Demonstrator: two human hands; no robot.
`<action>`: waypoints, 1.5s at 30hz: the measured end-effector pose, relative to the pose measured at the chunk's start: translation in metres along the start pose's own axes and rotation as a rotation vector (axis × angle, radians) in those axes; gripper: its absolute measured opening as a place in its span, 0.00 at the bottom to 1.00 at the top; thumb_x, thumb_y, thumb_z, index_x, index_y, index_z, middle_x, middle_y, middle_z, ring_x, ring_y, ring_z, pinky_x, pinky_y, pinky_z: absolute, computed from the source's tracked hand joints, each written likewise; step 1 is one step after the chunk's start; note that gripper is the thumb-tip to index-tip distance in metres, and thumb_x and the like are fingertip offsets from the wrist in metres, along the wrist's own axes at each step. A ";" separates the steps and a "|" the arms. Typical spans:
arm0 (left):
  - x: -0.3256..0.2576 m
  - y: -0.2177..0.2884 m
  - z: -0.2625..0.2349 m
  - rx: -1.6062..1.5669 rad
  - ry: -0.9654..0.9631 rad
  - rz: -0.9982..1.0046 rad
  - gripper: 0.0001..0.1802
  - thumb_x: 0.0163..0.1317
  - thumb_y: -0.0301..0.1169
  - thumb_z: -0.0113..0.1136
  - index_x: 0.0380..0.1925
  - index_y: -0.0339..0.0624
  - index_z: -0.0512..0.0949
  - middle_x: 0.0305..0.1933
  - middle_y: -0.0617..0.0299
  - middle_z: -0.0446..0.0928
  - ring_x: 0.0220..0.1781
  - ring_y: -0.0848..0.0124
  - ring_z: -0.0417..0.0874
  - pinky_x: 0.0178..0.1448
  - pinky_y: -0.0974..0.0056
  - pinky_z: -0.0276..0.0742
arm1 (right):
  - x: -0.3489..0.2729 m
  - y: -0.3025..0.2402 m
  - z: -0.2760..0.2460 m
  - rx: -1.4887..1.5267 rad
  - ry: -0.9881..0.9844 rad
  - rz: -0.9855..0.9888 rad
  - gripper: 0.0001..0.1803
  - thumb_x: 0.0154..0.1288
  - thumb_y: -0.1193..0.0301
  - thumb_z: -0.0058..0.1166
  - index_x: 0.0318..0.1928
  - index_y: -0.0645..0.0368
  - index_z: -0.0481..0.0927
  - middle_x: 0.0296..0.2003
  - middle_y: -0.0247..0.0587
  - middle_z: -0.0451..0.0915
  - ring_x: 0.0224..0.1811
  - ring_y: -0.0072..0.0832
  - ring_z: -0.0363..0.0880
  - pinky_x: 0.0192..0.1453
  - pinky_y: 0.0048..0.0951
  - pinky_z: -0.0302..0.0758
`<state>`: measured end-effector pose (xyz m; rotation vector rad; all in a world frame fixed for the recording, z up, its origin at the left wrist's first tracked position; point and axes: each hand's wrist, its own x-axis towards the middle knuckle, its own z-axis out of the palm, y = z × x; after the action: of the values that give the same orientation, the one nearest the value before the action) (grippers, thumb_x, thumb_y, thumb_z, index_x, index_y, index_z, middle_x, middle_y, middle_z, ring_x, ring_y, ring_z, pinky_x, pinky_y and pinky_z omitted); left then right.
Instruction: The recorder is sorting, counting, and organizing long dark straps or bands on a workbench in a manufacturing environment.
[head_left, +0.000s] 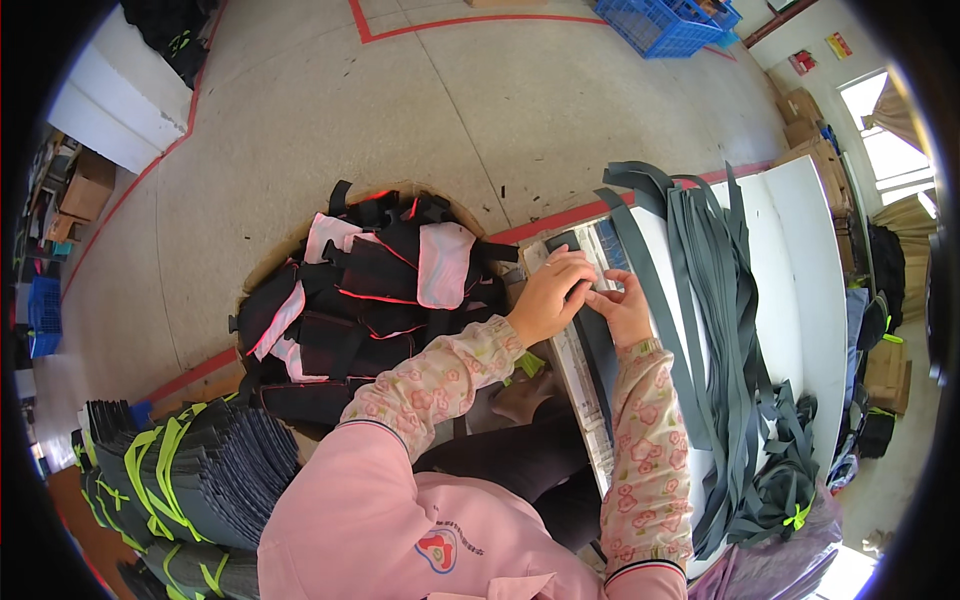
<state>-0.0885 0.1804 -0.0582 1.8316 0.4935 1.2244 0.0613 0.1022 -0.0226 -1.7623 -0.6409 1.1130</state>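
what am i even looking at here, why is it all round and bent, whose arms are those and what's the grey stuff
This is one picture from a wide fisheye camera worn on a person's head, looking down, so straight edges curve toward the rim. There is no machine: the two arms in flowered sleeves coming up from the bottom are the wearer's own. The left hand and the right hand meet over a dark grey strap laid along the edge of a white table, and both press or pinch it; whether either grip is fully closed is not clear. Beside them, many more grey straps drape over the table. On the floor to the left sits a pile of black and pink fabric pieces, and lower left a stack of grey pieces with yellow-green ties.
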 end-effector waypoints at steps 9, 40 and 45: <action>0.000 -0.016 0.010 0.211 -0.073 0.128 0.04 0.62 0.25 0.59 0.37 0.39 0.76 0.45 0.53 0.80 0.57 0.52 0.79 0.71 0.47 0.66 | -0.041 0.010 0.010 -0.600 0.219 -0.400 0.31 0.61 0.65 0.68 0.64 0.50 0.72 0.50 0.47 0.80 0.45 0.36 0.82 0.52 0.36 0.77; 0.010 0.019 0.019 0.643 -0.376 0.381 0.03 0.65 0.27 0.59 0.37 0.42 0.78 0.50 0.54 0.78 0.56 0.55 0.76 0.63 0.53 0.69 | -0.363 0.180 -0.147 -0.905 0.790 -0.470 0.20 0.61 0.62 0.65 0.55 0.47 0.84 0.51 0.38 0.81 0.50 0.38 0.79 0.56 0.39 0.74; -0.056 0.143 0.110 0.107 -0.986 0.594 0.14 0.55 0.30 0.70 0.43 0.48 0.83 0.48 0.59 0.77 0.53 0.56 0.77 0.57 0.54 0.72 | -0.374 0.182 -0.153 -0.911 0.815 -0.466 0.21 0.60 0.62 0.65 0.55 0.47 0.84 0.51 0.38 0.81 0.50 0.37 0.79 0.56 0.40 0.74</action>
<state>-0.0339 0.0140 0.0115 2.4711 -0.5772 0.4810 0.0197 -0.3384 -0.0085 -2.3823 -1.0258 -0.3338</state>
